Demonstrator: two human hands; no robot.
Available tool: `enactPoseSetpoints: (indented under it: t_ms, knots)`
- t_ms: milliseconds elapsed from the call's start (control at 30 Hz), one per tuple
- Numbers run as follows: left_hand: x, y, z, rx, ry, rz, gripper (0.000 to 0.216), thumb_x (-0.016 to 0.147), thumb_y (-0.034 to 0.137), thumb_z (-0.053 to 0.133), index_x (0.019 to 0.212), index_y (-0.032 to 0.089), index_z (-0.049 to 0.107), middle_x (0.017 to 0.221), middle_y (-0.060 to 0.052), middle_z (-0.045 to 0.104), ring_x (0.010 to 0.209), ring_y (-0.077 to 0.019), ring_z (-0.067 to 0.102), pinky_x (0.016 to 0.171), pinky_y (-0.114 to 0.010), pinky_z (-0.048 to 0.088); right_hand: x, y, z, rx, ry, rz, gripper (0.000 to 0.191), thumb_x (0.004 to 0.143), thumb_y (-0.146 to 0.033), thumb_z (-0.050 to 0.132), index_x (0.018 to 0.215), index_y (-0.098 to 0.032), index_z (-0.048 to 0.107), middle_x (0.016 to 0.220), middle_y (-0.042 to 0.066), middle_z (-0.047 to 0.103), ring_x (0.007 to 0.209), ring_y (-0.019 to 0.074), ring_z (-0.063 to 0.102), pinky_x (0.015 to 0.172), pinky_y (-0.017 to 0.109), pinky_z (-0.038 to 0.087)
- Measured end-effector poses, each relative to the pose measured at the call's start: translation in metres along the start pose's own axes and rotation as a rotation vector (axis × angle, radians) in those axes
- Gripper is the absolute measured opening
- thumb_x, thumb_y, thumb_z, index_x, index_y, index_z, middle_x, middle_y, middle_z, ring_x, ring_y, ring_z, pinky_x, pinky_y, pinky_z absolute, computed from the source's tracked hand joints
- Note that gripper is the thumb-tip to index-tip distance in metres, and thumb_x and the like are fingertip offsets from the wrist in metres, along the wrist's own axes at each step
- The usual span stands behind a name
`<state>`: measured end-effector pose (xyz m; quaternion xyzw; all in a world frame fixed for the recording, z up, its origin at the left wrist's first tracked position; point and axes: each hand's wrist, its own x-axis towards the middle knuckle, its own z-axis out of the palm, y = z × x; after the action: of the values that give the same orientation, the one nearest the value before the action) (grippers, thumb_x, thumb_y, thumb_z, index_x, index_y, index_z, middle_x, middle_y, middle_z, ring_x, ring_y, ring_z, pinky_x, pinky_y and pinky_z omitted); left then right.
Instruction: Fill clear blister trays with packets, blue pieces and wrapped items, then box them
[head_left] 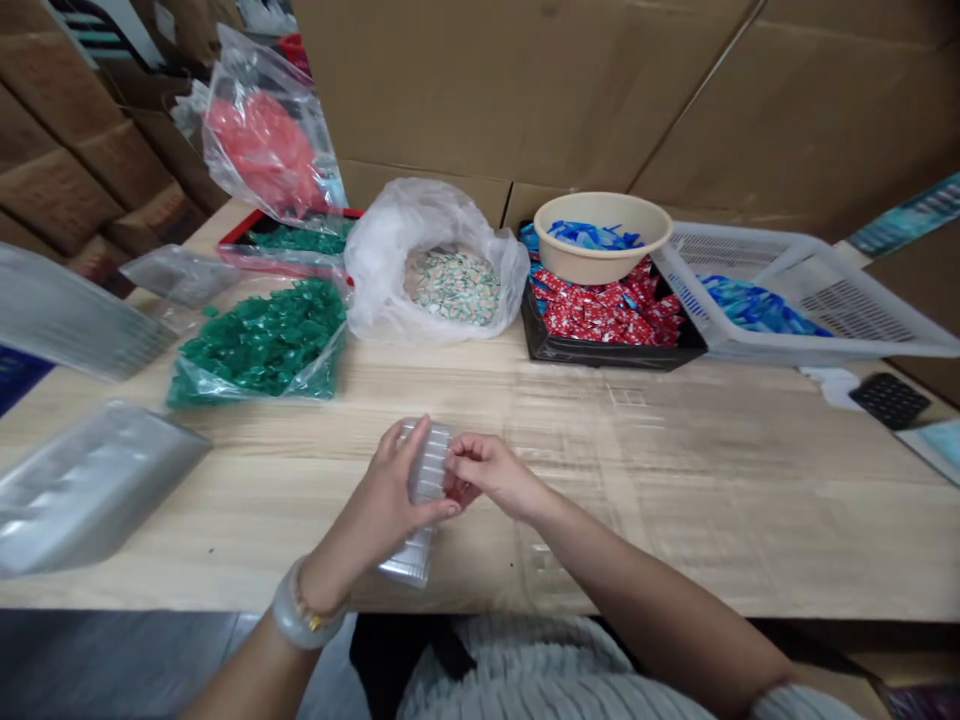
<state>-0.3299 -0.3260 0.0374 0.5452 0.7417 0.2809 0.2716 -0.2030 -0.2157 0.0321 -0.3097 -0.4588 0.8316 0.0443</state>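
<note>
Near the table's front edge, my left hand (390, 490) grips a narrow stack of clear plastic trays (430, 470) with ridged compartments. Its thumb lies across the stack and its fingers are behind the far left side. My right hand (484, 475) is closed in a pinch at the right edge of the same stack; the fingertips partly hide what they grip. The stack's lower end (409, 560) shows below my left hand, close to the tabletop.
Along the back are a bag of green pieces (262, 340), a white bag of small flat pieces (457, 287), a black tray of red packets (600, 310) under a cream bowl (607, 265), and a white basket (862, 300). Clear plastic stacks (90, 490) lie left. Faint clear tray outlines (630, 395) cover the right.
</note>
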Motion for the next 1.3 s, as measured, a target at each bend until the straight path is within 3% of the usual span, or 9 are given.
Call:
enactPoseSetpoints:
  t_ms: [133, 267, 500, 600, 767, 867, 1067, 1167, 1300]
  knots:
    - [0.0, 0.007, 0.005, -0.002, -0.003, -0.021, 0.091, 0.062, 0.051, 0.062, 0.135, 0.019, 0.02, 0.138, -0.015, 0.02, 0.129, -0.0286, 0.015, 0.102, -0.045, 0.024, 0.0, -0.013, 0.007, -0.167, 0.067, 0.094, 0.013, 0.061, -0.024, 0.056, 0.059, -0.015, 0.046, 0.042, -0.005, 0.054, 0.035, 0.0097, 0.052, 0.034, 0.02, 0.043]
    - [-0.001, 0.006, 0.0, -0.019, 0.037, -0.022, 0.08, 0.065, 0.046, 0.06, 0.133, 0.02, 0.026, 0.136, -0.013, 0.025, 0.129, -0.0272, 0.019, 0.103, -0.045, 0.024, -0.008, -0.005, 0.006, -0.157, 0.171, 0.0, 0.008, 0.059, -0.02, 0.051, 0.057, -0.017, 0.044, 0.034, -0.008, 0.045, 0.028, 0.0075, 0.045, 0.03, 0.016, 0.037]
    - [-0.04, -0.027, -0.029, -0.16, 0.364, -0.294, 0.069, 0.068, 0.036, 0.058, 0.13, 0.022, 0.03, 0.131, -0.01, 0.038, 0.12, -0.0253, 0.037, 0.101, -0.044, 0.028, -0.043, 0.011, -0.025, 0.241, 0.413, -0.263, 0.021, 0.059, -0.028, 0.065, 0.066, -0.018, 0.048, 0.044, -0.009, 0.048, 0.045, 0.0112, 0.057, 0.047, 0.023, 0.049]
    - [-0.073, -0.027, -0.073, -0.067, 0.485, -0.275, 0.076, 0.067, 0.037, 0.06, 0.132, 0.018, 0.025, 0.135, -0.01, 0.034, 0.123, -0.0253, 0.033, 0.102, -0.04, 0.027, -0.031, 0.024, -0.029, 0.342, 0.416, -0.265, 0.02, 0.057, -0.023, 0.068, 0.064, -0.018, 0.05, 0.051, -0.006, 0.054, 0.056, 0.0125, 0.061, 0.06, 0.026, 0.051]
    - [-0.122, -0.036, -0.198, 0.523, 0.888, -0.427, 0.102, 0.058, 0.037, 0.07, 0.135, 0.009, 0.008, 0.137, -0.016, 0.025, 0.119, -0.0306, 0.033, 0.1, -0.044, 0.028, -0.019, 0.049, -0.035, 0.312, 0.379, 0.022, 0.007, 0.062, -0.013, 0.061, 0.061, -0.017, 0.055, 0.054, 0.0, 0.058, 0.06, 0.014, 0.062, 0.062, 0.025, 0.052]
    - [-0.133, -0.064, -0.247, 0.838, 0.811, -0.458, 0.108, 0.055, 0.035, 0.072, 0.134, 0.005, 0.005, 0.132, -0.019, 0.029, 0.119, -0.0348, 0.03, 0.098, -0.047, 0.026, -0.03, 0.049, -0.037, 0.263, 0.406, 0.131, 0.007, 0.063, -0.01, 0.058, 0.063, -0.016, 0.057, 0.054, 0.001, 0.059, 0.058, 0.013, 0.061, 0.062, 0.024, 0.051]
    - [-0.122, -0.142, -0.278, 1.048, 0.686, -0.554, 0.093, 0.067, 0.037, 0.06, 0.133, 0.001, 0.005, 0.129, -0.022, 0.032, 0.113, -0.0353, 0.035, 0.092, -0.045, 0.03, -0.049, 0.038, -0.02, 0.044, 0.388, 0.26, 0.011, 0.061, -0.022, 0.062, 0.067, -0.017, 0.055, 0.052, -0.001, 0.055, 0.048, 0.012, 0.056, 0.048, 0.023, 0.046]
    - [-0.113, -0.192, -0.291, 1.02, 0.527, -0.639, 0.091, 0.069, 0.038, 0.056, 0.133, 0.002, 0.003, 0.13, -0.023, 0.031, 0.114, -0.0361, 0.034, 0.089, -0.044, 0.033, -0.055, 0.04, -0.008, -0.196, 0.422, 0.145, 0.019, 0.064, -0.034, 0.06, 0.069, -0.017, 0.052, 0.051, -0.002, 0.052, 0.046, 0.0119, 0.053, 0.045, 0.023, 0.043]
    - [-0.093, -0.259, -0.296, 0.883, 0.33, -0.808, 0.095, 0.064, 0.047, 0.055, 0.132, 0.005, 0.004, 0.129, -0.024, 0.032, 0.113, -0.0376, 0.034, 0.085, -0.044, 0.035, -0.062, 0.05, 0.005, -0.692, 0.458, -0.204, 0.021, 0.075, -0.038, 0.047, 0.068, -0.018, 0.05, 0.052, -0.002, 0.05, 0.049, 0.0117, 0.05, 0.051, 0.025, 0.042]
